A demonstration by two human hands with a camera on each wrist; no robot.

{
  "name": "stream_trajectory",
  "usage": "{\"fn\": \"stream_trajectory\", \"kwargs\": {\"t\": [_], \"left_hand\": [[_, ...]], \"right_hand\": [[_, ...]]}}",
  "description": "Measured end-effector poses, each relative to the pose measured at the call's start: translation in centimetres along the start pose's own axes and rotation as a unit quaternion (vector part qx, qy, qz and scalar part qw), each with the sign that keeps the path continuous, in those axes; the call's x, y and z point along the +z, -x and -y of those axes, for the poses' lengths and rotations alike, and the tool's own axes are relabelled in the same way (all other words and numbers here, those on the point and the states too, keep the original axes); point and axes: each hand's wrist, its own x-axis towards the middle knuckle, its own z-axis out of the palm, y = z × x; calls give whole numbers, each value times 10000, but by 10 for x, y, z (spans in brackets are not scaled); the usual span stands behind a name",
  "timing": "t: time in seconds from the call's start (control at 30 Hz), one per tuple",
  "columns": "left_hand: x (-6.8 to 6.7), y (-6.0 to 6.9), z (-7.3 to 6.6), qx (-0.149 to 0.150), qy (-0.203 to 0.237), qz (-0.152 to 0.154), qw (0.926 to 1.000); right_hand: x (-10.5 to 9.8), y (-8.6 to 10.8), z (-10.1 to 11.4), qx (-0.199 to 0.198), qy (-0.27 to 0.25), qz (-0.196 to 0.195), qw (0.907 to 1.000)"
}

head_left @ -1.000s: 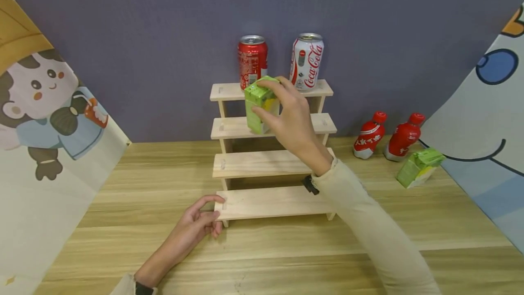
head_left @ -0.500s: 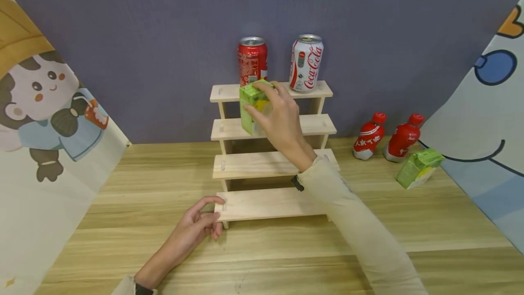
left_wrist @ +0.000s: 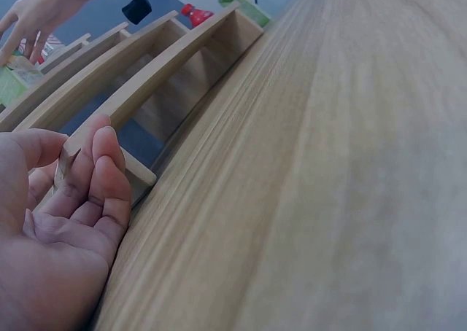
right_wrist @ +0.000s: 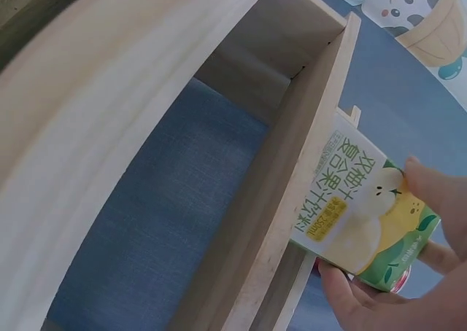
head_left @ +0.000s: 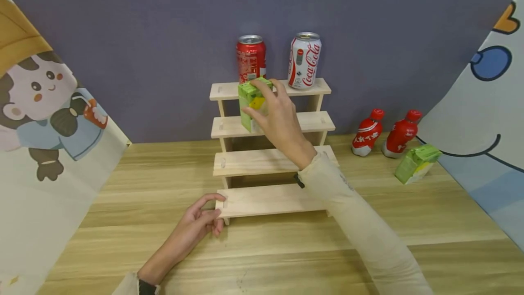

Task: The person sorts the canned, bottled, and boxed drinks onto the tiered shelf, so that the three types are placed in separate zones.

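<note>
Shifted leftward since the earliest frame: green juice box (head_left: 249,103), together with right hand (head_left: 280,119). Gripped near its top between right thumb and fingers, long axis upright, at upper centre of the head view. Directly below these fingers: box's lower end, at left part of second step (head_left: 319,122) from the top; not possible to tell whether touching. Pinched by left hand (head_left: 192,224), lower left of centre: end of wooden stand's (head_left: 266,201) lowest step, well apart from box. Legible only in the right wrist view: front lettering. Visible only in the left wrist view: left palm.
</note>
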Motion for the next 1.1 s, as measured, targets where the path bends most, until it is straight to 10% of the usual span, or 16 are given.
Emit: {"fn": "stream_trajectory", "kwargs": {"t": [1.1], "left_hand": [[-2, -1, -1, 34, 42, 153, 9999]], "right_hand": [[-36, 48, -19, -503, 608, 338, 9963]]}}
